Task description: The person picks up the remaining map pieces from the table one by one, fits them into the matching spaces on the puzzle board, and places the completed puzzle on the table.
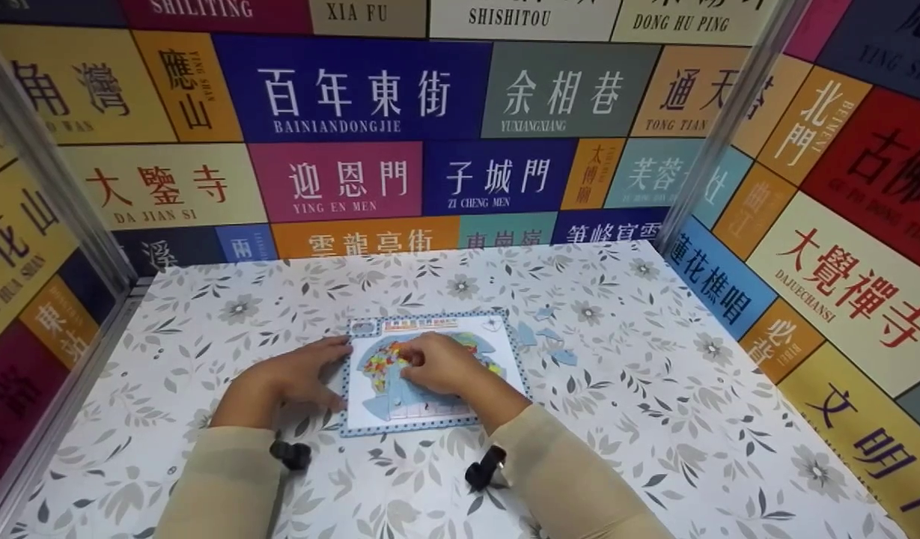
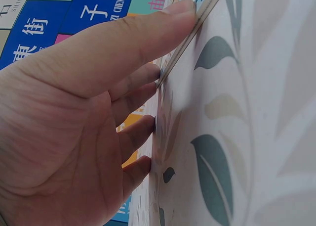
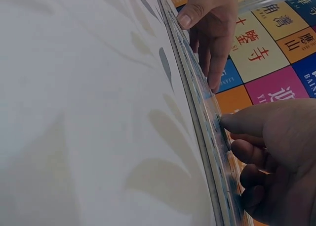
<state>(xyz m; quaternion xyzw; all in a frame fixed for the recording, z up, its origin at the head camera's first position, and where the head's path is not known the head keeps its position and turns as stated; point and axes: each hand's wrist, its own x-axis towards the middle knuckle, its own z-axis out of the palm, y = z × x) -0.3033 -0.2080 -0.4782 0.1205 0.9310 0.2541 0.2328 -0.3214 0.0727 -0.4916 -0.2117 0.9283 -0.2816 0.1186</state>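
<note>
A blue-bordered, partly filled map puzzle (image 1: 415, 429) is laid flat beneath the right grip (image 1: 441, 363); loose pale-blue pieces (image 1: 561, 357) are scattered to the right of that grip.

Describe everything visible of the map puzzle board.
The map puzzle board is thin and rectangular, with a dotted light-blue border, title and multicoloured map; its material is unclear. It lies flat on the floral tabletop. The left hand touches its left edge; the right hand touches the map, partly hiding it.
</note>
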